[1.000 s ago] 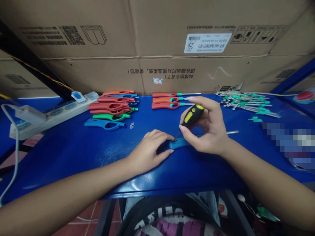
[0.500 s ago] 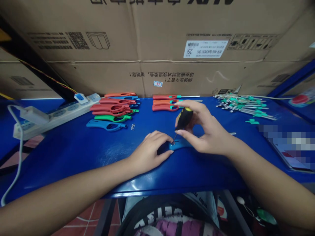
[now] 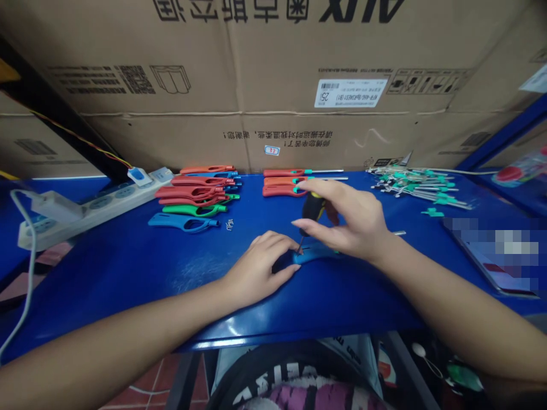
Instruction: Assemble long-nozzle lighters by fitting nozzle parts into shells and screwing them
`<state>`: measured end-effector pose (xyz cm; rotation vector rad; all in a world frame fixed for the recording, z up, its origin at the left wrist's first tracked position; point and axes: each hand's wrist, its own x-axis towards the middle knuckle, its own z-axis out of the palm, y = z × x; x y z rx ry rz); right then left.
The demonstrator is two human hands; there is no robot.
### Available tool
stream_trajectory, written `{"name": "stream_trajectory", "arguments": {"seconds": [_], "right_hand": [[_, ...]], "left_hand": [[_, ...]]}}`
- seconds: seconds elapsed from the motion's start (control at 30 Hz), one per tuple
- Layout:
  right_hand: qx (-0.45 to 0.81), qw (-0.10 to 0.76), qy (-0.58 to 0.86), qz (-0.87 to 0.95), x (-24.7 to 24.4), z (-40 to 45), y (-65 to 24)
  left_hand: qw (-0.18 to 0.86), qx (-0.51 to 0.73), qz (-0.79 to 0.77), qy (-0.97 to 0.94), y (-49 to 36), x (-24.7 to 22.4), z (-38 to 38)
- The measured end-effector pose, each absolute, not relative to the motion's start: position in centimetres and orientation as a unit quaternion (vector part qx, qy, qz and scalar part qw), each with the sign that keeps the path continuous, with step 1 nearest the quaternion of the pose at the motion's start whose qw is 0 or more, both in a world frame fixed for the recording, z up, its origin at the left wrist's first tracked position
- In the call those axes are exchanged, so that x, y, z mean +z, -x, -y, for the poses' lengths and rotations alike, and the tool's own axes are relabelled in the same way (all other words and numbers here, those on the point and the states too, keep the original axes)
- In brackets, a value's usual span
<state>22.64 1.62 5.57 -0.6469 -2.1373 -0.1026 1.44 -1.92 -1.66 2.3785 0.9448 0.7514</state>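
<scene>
A blue lighter [image 3: 316, 252] lies on the blue table, its handle end between the thumb and fingertips of my left hand [image 3: 260, 265]. My right hand [image 3: 350, 219] grips a black and yellow screwdriver [image 3: 313, 213], whose tip meets the lighter near my left fingertips. The screw under the tip is too small to make out. Part of the lighter is hidden under my right hand, and its metal rod shows beyond. A small pile of screws [image 3: 229, 225] lies beside the blue lighter casing [image 3: 183, 222] at the left.
Several coloured casings [image 3: 192, 195] are stacked at the back left near a white power strip [image 3: 100, 205]. Assembled lighters [image 3: 284, 191] lie at back centre. Green-tipped rods [image 3: 423, 185] are heaped at the right, above a phone-like device [image 3: 491, 262]. Cardboard [image 3: 171, 136] stands behind.
My right hand has shifted its fingers on the screwdriver, with the thumb and forefinger now looser and further left. The screwdriver stands a little more upright. The whole view has moved slightly.
</scene>
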Motion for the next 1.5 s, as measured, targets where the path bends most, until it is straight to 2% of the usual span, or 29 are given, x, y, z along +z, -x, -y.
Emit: {"name": "stream_trajectory", "arguments": {"seconds": [0.17, 0.33, 0.5, 0.67, 0.83, 0.97, 1.13, 1.3, 1.4, 1.5], "right_hand": [[0.079, 0.462, 0.269, 0.842, 5.08, -1.66, -22.98], [-0.028, 0.469, 0.205, 0.859, 5.52, -1.55, -23.39], [0.122, 0.426, 0.223, 0.868, 5.67, -1.32, -23.08], [0.009, 0.468, 0.221, 0.856, 5.78, -1.61, -23.13], [0.103, 0.444, 0.239, 0.857, 5.60, -1.76, -23.29], [0.026, 0.470, 0.216, 0.856, 5.48, -2.00, -23.32], [0.083, 0.438, 0.254, 0.858, 5.36, -1.99, -23.27], [-0.012, 0.457, 0.245, 0.855, 5.30, -1.85, -23.35], [0.064, 0.419, 0.245, 0.872, 5.24, -1.74, -23.12], [0.117, 0.428, 0.245, 0.862, 5.01, -1.74, -22.97]], "left_hand": [[0.239, 0.273, -0.344, -0.866, -1.40, -1.62, 1.99], [0.237, 0.266, -0.344, -0.869, -1.47, -1.62, 2.00], [0.240, 0.272, -0.339, -0.868, -1.49, -1.56, 1.98], [0.244, 0.280, -0.329, -0.868, -1.55, -1.53, 1.94], [0.257, 0.287, -0.317, -0.867, -1.61, -1.65, 1.85], [0.253, 0.286, -0.318, -0.868, -1.59, -1.67, 1.79], [0.256, 0.282, -0.320, -0.868, -1.56, -1.66, 1.79], [0.253, 0.284, -0.320, -0.868, -1.64, -1.63, 1.80], [0.254, 0.288, -0.318, -0.867, -1.64, -1.58, 1.79], [0.250, 0.287, -0.317, -0.868, -1.59, -1.60, 1.80]]}}
